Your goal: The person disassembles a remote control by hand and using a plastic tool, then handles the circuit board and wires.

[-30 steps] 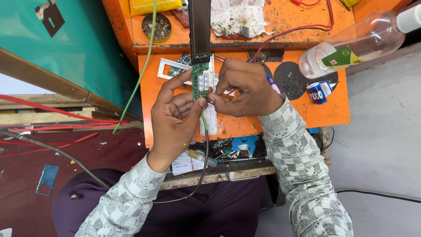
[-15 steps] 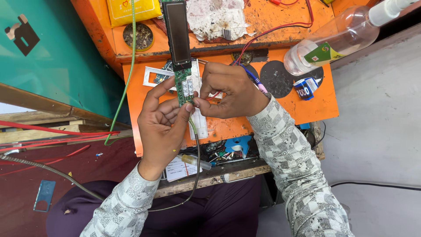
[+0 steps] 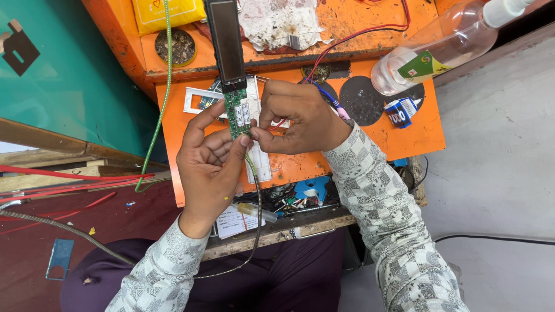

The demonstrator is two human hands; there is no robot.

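Circuit board (image 3: 237, 114), narrow and green, sits just above the centre of the head view, and we hold it upright between both hands with a long dark screen strip (image 3: 225, 40) rising from its top edge toward the upper frame. Our left hand (image 3: 209, 164) lies palm up below and left of centre, its fingers curled behind the board and the thumb tip pressing at the lower edge, so the grip is closed on the board. Our right hand (image 3: 298, 118), just right of centre, pinches narrowly at the board's lower right side; a red wire (image 3: 352, 38) runs from under its fingers to the upper right, and we cannot tell whether the fingertips hold the wire end or only the board. A thin grey cable (image 3: 254, 225) hangs from the board's base and loops down to the lower centre. Behind the hands lies the orange workbench (image 3: 404, 136), with a clear plastic bottle (image 3: 439, 49) at upper right and a yellow pad (image 3: 162, 14) at upper left. We judge the step to be close handling at the board's lower edge; any further move there calls for a steady left-hand hold and fine fingertip control from the right.
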